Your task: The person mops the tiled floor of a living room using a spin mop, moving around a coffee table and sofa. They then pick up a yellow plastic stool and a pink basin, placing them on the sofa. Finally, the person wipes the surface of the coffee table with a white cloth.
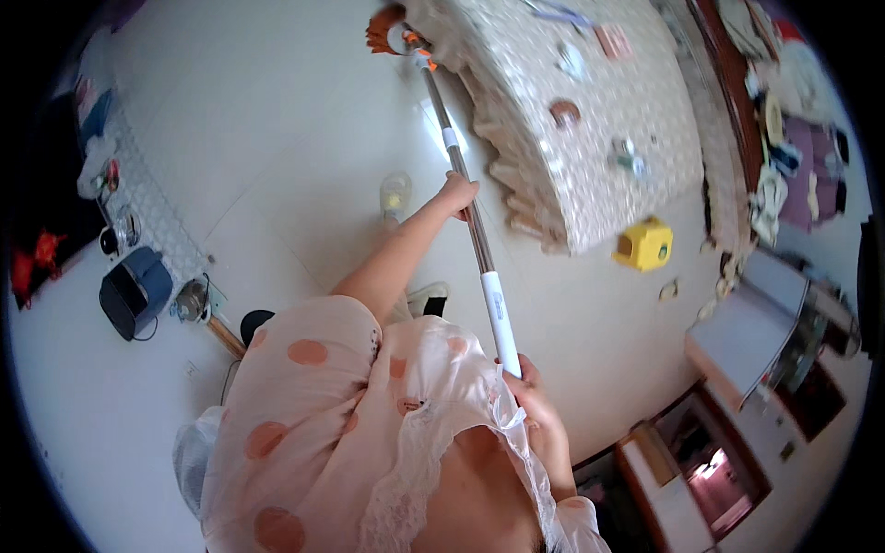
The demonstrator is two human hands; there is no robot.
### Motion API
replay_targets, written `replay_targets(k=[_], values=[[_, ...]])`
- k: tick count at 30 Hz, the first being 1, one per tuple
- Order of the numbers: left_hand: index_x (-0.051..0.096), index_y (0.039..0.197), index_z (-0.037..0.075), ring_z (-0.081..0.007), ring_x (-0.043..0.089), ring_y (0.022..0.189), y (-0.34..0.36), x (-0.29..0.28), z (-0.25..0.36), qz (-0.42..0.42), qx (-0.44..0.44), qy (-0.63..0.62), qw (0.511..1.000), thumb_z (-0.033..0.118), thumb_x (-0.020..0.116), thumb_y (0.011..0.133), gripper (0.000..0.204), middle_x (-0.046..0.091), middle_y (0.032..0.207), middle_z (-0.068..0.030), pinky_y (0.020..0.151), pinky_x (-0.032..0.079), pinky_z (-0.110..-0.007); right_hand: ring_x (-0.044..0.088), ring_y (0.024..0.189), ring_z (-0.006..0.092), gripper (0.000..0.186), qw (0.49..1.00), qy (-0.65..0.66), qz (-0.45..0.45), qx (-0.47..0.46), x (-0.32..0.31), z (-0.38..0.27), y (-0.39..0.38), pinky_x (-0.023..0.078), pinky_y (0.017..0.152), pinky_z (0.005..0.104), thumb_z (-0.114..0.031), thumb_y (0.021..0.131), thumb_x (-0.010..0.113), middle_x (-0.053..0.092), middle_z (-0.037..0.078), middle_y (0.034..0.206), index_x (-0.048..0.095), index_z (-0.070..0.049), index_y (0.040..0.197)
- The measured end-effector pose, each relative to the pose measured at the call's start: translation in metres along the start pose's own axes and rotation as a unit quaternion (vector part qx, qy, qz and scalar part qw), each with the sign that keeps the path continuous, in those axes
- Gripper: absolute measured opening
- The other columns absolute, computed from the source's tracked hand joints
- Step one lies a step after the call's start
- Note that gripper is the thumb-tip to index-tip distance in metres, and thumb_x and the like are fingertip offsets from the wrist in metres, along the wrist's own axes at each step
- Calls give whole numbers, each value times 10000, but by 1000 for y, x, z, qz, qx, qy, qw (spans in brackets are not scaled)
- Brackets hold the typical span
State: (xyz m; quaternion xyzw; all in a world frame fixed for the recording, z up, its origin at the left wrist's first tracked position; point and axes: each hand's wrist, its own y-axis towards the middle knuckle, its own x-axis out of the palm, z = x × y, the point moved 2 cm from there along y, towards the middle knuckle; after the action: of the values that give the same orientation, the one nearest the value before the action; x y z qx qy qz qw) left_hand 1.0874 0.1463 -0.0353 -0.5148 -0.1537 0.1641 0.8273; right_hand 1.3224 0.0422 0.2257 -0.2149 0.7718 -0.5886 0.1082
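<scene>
Both of my hands grip a long-handled mop that slants away from me. Its shaft is metal with a white grip and white and orange fittings. At the far end, the blurred brownish-orange mop head is by the floor, beside the hanging edge of a pale tablecloth. My left hand is wrapped round the metal shaft around its middle. Closer to my body, my right hand closes on the end of the white grip, with part of its fingers hidden.
The cloth-covered table carries a brown item and a pinkish box. A yellow container is on the floor beside it. To the left are a dark blue boxy item and a patterned cover. My feet show below my left arm.
</scene>
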Motion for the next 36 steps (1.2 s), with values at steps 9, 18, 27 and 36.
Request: replay_targets(k=[9, 18, 27, 36], values=[[119, 1076, 32, -340, 544, 580, -129, 198, -301, -181, -211, 132, 951, 180, 485, 791, 487, 444, 872, -231, 496, 489, -535, 442, 456, 74, 374, 987, 80, 83, 111, -120, 269, -220, 323, 372, 211, -195, 786, 623, 484, 19, 631, 434, 14, 1032], [374, 919, 19, -277, 517, 533, -257, 337, -442, -222, -433, -88, 869, 19, 472, 774, 175, 455, 766, -144, 491, 497, -440, 399, 384, 77, 349, 949, 28, 164, 269, -137, 287, -397, 309, 314, 221, -37, 747, 615, 445, -3, 589, 422, -54, 1038], [388, 884, -3, -231, 548, 565, -171, 233, -309, -206, -305, -185, 911, -31, 461, 748, 156, 475, 670, -107, 469, 514, -414, 472, 458, 87, 408, 973, -128, 47, 188, -128, 190, -310, 375, 392, 222, -28, 733, 657, 507, 32, 638, 433, 1, 1072], [431, 790, -13, -213, 526, 431, -9, 60, -49, -40, -4, -248, 968, 51, 493, 763, 94, 495, 571, -95, 374, 458, -350, 503, 712, 95, 520, 956, -285, -4, 72, -23, -33, -126, 434, 584, 231, -153, 669, 676, 531, 83, 874, 418, 59, 1068]])
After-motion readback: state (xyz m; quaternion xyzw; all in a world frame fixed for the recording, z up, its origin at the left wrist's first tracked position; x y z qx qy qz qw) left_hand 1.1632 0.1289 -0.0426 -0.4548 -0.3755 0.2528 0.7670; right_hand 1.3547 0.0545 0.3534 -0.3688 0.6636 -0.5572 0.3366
